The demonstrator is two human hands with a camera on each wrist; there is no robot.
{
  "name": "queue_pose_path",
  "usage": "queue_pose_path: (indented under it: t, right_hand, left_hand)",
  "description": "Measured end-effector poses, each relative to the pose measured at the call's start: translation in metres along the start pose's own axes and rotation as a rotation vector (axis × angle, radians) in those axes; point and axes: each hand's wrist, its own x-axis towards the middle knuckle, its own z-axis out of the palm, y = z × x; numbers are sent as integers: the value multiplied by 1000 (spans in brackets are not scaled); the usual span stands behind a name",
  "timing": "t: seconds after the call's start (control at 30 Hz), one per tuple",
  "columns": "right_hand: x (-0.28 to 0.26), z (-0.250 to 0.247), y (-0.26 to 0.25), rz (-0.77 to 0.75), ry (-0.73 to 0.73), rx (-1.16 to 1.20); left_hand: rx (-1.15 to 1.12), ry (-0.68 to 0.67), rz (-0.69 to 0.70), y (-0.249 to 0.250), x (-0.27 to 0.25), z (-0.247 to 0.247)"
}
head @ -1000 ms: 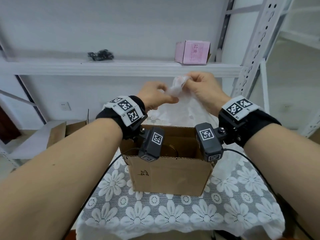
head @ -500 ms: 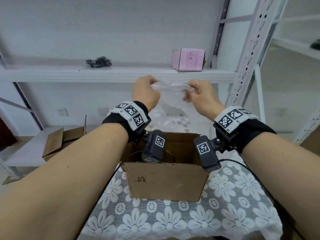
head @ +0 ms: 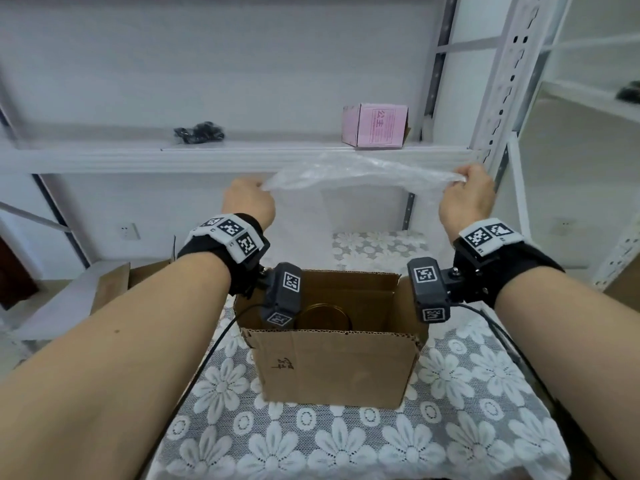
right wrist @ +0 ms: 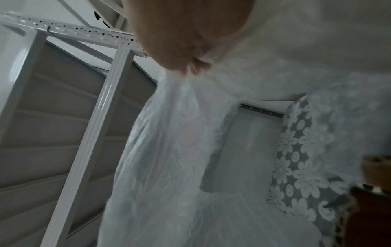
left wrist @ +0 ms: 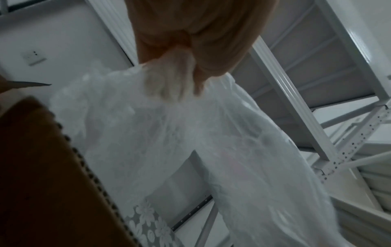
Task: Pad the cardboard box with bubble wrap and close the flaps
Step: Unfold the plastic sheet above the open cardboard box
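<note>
An open brown cardboard box (head: 334, 370) stands on the lace-covered table, flaps up, with a round amber object (head: 323, 315) inside. Above and behind it a clear sheet of bubble wrap (head: 360, 178) is stretched out between both hands. My left hand (head: 249, 200) grips its left end and my right hand (head: 465, 197) grips its right end. In the left wrist view the bubble wrap (left wrist: 190, 142) hangs down from my curled fingers (left wrist: 169, 83). The right wrist view shows the bubble wrap (right wrist: 169, 150) falling from that hand's pinch, blurred.
A white metal shelf (head: 207, 155) runs behind the hands, bearing a pink carton (head: 375, 129) and a black bundle (head: 199, 132). A perforated rack upright (head: 495, 81) stands at right. Another cardboard box (head: 114, 289) sits low at left. The floral tablecloth (head: 346, 445) covers the table.
My hands have moved wide apart, pulling the bunched bubble wrap out into a broad sheet above the box. The head view has tipped slightly.
</note>
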Motion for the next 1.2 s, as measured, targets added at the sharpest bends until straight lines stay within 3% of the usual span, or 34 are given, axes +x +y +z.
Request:
queue_pose_path:
  t: [0.07, 0.13, 0.23, 0.3, 0.4, 0.7, 0.9, 1.13, 1.2]
  right_hand:
    - [-4, 2, -1, 30, -210, -263]
    - [-18, 5, -13, -159, -364, -433]
    - [-43, 14, -44, -561, -436, -412]
    - [-50, 21, -60, -614, -461, -315]
    - [-45, 23, -63, -579, -447, -186]
    - [-25, 9, -40, -344, -327, 248]
    - [-11, 3, -27, -155, -236, 102]
    - [-3, 3, -14, -124, -234, -77]
    - [-3, 6, -12, -126, -277, -147]
  left_hand:
    - [-64, -10, 72, 6, -4, 3]
    - [-21, -46, 201, 17, -10, 9]
    - [3, -170, 383, 35, -22, 20]
    - [-72, -262, 484, 45, -31, 25]
    - [-121, -260, 482, 49, -35, 23]
    - [182, -305, 222, 13, -14, 14]
    - [103, -345, 197, 19, -7, 3]
    - [11, -26, 219, 17, 4, -13]
    - [84, -39, 148, 19, 2, -17]
